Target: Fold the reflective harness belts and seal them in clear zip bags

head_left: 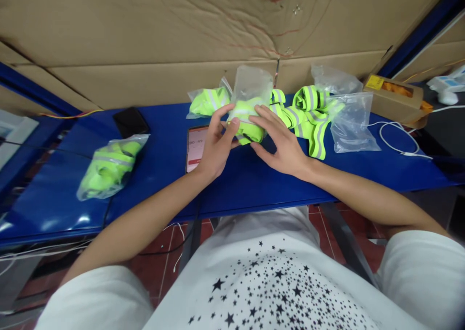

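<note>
Neon vest (247,124), half in its bag (252,82) — left hand (215,149) and right hand (282,143), each grip closed on it.

The single view comes from a camera on the person's head, at the near edge of the long glossy blue metal table top (254,180), facing forward and down across it. It sits close. The white star-printed shirt (276,272) fills the frame below that near edge. The view centres on the table's middle, where the left hand (214,148) and right hand (281,143) meet on a clear plastic bag (250,85). Beyond the table's far edge, a brown corrugated cardboard wall (145,39) closes the view.
</note>
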Demonstrator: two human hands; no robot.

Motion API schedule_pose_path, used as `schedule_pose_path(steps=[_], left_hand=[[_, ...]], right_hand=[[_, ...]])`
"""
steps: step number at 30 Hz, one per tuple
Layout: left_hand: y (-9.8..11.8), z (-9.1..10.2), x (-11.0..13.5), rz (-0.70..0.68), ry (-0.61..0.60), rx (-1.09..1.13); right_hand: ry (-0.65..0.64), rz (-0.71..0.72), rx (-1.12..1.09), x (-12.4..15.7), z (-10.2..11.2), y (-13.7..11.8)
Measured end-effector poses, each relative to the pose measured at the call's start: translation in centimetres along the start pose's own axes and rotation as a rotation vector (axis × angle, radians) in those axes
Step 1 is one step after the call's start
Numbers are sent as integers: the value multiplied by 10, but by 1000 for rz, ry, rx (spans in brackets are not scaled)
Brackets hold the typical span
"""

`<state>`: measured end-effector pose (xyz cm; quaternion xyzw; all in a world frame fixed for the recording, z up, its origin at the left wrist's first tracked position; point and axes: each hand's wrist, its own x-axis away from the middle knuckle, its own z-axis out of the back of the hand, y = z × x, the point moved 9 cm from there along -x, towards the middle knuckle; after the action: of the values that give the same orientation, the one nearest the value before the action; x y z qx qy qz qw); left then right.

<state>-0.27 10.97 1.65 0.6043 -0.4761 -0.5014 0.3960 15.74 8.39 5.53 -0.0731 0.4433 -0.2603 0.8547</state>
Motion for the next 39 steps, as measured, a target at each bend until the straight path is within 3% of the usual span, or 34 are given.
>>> schedule_pose_path(steps=[7, 10, 14, 18, 25, 29, 31, 34, 36, 39], left_hand=[[6, -15, 4, -67, -147, -63], [16, -11, 5, -198, -136, -208], [47, -6, 11, -419, -83, -494], [66, -14, 20, -592, -134, -599], [37, -27, 24, -315, -309, -344], [27, -29, 25, -118, -268, -194], [14, -29, 22, 36, -261, -99], [-6, -37, 18, 227, -382, 31], [-11, -42, 16, 295, -467, 99], [-10, -42, 13, 318, -510, 171]], right_hand=[[160, -103, -94, -4, 24, 13], [233, -118, -131, -4, 35, 16], [296, -208, -210, -7, 50, 20], [249, -265, -390, -11, 50, 18], [-24, -220, -420, -14, 38, -2], [-77, -174, -409, -14, 40, -5], [-80, -190, -393, -14, 37, 0], [-37, -273, -385, -14, 32, 20], [-40, -362, -453, -13, 25, 36], [-154, -458, -641, -11, 14, 51]])
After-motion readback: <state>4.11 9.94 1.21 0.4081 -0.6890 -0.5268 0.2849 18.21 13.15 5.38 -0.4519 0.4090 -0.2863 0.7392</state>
